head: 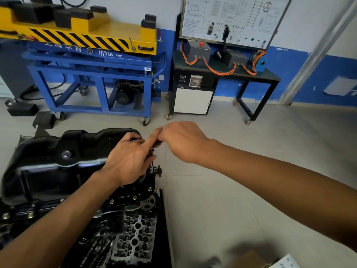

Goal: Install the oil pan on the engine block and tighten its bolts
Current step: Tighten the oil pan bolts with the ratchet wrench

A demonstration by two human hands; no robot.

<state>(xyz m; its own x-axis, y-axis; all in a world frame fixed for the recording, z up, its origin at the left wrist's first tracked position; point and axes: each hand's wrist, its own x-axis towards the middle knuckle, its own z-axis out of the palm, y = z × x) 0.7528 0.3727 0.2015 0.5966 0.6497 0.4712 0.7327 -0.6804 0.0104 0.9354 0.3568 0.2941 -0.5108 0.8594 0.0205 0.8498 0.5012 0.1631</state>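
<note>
A black oil pan (58, 163) lies on top of the engine block (23, 211) at the left, with bolts showing along its near flange. My left hand (129, 159) rests at the pan's right end, its index finger stretched out and its other fingers curled round a small metal tool (155, 147). My right hand (183, 140) is just right of it, fingers curled down onto the same tool's top. The tool is mostly hidden by both hands.
A cylinder head (135, 235) lies on a black mat below the block. A timing sprocket (148, 204) sits at the block's right end. A blue and yellow lift cart (96, 60) and a black training bench (222, 74) stand at the back wall.
</note>
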